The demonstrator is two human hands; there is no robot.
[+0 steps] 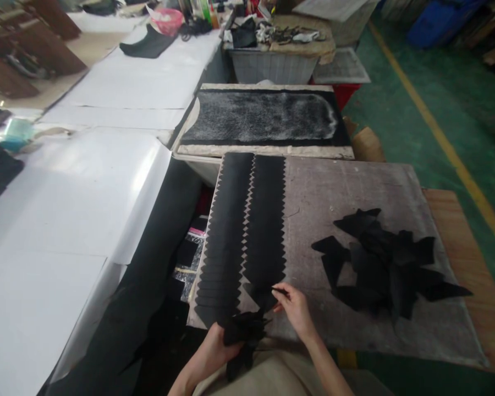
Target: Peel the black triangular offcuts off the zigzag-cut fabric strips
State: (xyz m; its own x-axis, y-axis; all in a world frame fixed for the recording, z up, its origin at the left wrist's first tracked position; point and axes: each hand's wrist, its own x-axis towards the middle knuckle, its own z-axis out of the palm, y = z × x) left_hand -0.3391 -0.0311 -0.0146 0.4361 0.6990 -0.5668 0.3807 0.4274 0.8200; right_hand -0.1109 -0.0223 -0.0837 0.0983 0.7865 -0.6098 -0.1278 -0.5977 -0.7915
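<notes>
My left hand [220, 347] is closed around a bunch of black fabric pieces [245, 327] at the near edge of the grey-covered board [313, 220]. Between the thumb and fingers of my right hand [292, 305] is the corner of a single black fabric piece [262, 297], which lies at the near end of the right-hand row. Two long rows of overlapping black pieces with pointed, zigzag edges, the left row [226, 231] and the right row [266, 220], run away from me. A loose heap of black pieces [383, 264] lies on the board's right side.
Beyond the board is another panel [264, 118] with a whitish-smeared black surface. White-covered tables [66, 192] stand to the left, with dark sheet material [157, 236] hanging along their edge. A grey bin [272, 66] is at the back, and a blue bin [441, 22] stands far right.
</notes>
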